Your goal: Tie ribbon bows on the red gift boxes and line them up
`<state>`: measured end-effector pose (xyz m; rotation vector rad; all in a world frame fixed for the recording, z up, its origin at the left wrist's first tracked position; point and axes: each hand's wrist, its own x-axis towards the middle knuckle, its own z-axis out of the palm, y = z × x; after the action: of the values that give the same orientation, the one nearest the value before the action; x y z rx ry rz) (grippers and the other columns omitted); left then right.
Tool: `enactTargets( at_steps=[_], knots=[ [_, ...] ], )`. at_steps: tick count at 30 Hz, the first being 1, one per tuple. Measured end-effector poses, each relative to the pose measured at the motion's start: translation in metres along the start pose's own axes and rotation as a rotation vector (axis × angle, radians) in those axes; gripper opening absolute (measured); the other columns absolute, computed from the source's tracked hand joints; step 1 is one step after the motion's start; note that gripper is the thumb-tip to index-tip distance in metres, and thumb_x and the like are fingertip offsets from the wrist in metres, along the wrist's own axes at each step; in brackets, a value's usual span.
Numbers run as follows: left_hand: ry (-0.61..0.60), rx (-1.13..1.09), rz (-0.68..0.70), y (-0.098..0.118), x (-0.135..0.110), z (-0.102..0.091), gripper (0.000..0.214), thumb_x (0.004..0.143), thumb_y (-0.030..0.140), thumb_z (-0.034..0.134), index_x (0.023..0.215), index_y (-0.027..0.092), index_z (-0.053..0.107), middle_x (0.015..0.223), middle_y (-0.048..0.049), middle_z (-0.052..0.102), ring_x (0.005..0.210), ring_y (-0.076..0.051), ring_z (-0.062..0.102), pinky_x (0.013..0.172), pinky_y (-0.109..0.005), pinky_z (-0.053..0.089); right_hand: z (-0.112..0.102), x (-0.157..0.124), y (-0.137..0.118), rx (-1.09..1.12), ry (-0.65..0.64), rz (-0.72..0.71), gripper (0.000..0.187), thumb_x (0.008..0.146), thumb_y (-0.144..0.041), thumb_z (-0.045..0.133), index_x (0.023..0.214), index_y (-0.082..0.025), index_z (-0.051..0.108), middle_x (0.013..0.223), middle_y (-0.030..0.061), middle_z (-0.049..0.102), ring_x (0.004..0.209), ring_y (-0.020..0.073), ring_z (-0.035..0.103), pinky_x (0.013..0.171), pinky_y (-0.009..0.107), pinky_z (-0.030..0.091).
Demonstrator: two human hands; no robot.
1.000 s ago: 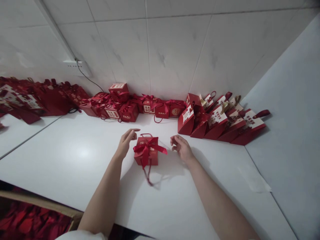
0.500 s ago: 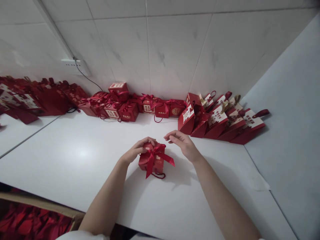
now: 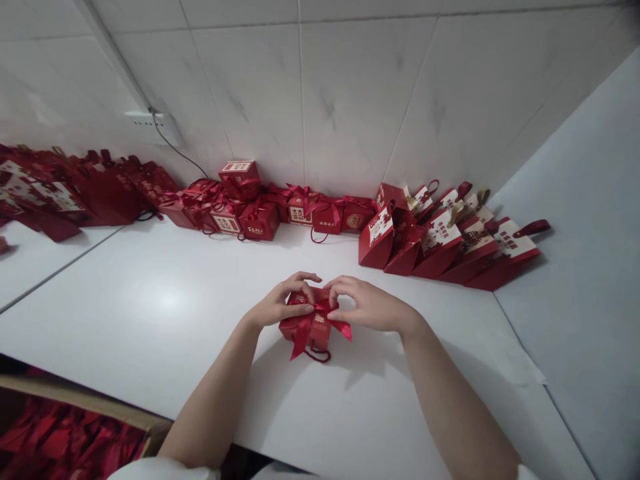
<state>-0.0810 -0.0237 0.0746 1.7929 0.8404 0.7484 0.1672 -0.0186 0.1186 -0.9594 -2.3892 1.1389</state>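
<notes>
A small red gift box [image 3: 313,328] with a red ribbon bow sits on the white table [image 3: 150,300], near its middle. My left hand [image 3: 280,305] wraps its fingers over the box's left top. My right hand [image 3: 367,305] pinches the ribbon at the bow's knot from the right. A thin red cord handle hangs from the box's front.
A row of red ribboned boxes [image 3: 260,217] lines the tiled wall. Red triangular bags [image 3: 445,240] with white labels lean at the back right, more red bags [image 3: 75,193] at the back left. A cardboard box of red pieces [image 3: 65,437] stands below the table's near left edge.
Both hands have closed in on the box from either side; the left took hold first, then the right came down onto the bow. The box shifted slightly right and turned.
</notes>
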Motion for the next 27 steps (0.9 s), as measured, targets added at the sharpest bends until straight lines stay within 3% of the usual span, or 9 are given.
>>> enactTargets(
  at_steps=[6, 9, 13, 20, 27],
  knots=[
    [0.069, 0.146, 0.004, 0.006, -0.002, -0.002, 0.017, 0.081, 0.034, 0.071, 0.092, 0.021, 0.068, 0.135, -0.0104, 0.05, 0.133, -0.029, 0.042, 0.11, -0.043, 0.036, -0.014, -0.015, -0.011, 0.012, -0.004, -0.039, 0.007, 0.087, -0.027, 0.063, 0.081, -0.023, 0.064, 0.123, 0.0045, 0.06, 0.111, 0.0223, 0.059, 0.099, 0.04, 0.042],
    [0.087, 0.168, 0.0, 0.008, -0.003, -0.002, 0.02, 0.079, 0.035, 0.073, 0.089, 0.021, 0.065, 0.133, -0.0107, 0.052, 0.132, -0.03, 0.043, 0.108, -0.043, 0.038, -0.017, -0.018, -0.015, 0.058, 0.053, -0.063, 0.003, 0.088, -0.026, 0.061, 0.087, -0.024, 0.063, 0.122, 0.0028, 0.062, 0.11, 0.0209, 0.06, 0.098, 0.038, 0.043],
    [0.069, 0.138, -0.023, 0.007, -0.003, -0.001, 0.021, 0.078, 0.038, 0.073, 0.083, 0.019, 0.063, 0.133, -0.0112, 0.052, 0.125, -0.029, 0.049, 0.105, -0.042, 0.04, -0.009, -0.012, -0.014, -0.013, 0.139, -0.06, 0.018, 0.086, -0.023, 0.062, 0.104, -0.024, 0.061, 0.113, 0.0033, 0.065, 0.104, 0.0207, 0.06, 0.092, 0.037, 0.046],
    [0.081, 0.073, -0.036, 0.004, 0.001, 0.005, 0.021, 0.082, 0.038, 0.069, 0.079, 0.018, 0.065, 0.126, -0.0105, 0.055, 0.113, -0.026, 0.057, 0.101, -0.039, 0.043, 0.021, 0.009, -0.012, -0.461, 0.168, -0.153, 0.013, 0.091, -0.011, 0.049, 0.097, -0.018, 0.057, 0.096, 0.0068, 0.065, 0.092, 0.0211, 0.06, 0.081, 0.032, 0.046],
    [0.088, 0.052, -0.054, 0.0, 0.002, 0.004, 0.023, 0.081, 0.039, 0.07, 0.076, 0.018, 0.064, 0.125, -0.0107, 0.056, 0.107, -0.026, 0.059, 0.098, -0.041, 0.045, 0.026, 0.013, -0.007, -0.782, 0.22, -0.107, 0.016, 0.092, -0.01, 0.043, 0.098, -0.017, 0.056, 0.083, 0.0068, 0.067, 0.075, 0.0207, 0.064, 0.063, 0.03, 0.037]
  ],
)
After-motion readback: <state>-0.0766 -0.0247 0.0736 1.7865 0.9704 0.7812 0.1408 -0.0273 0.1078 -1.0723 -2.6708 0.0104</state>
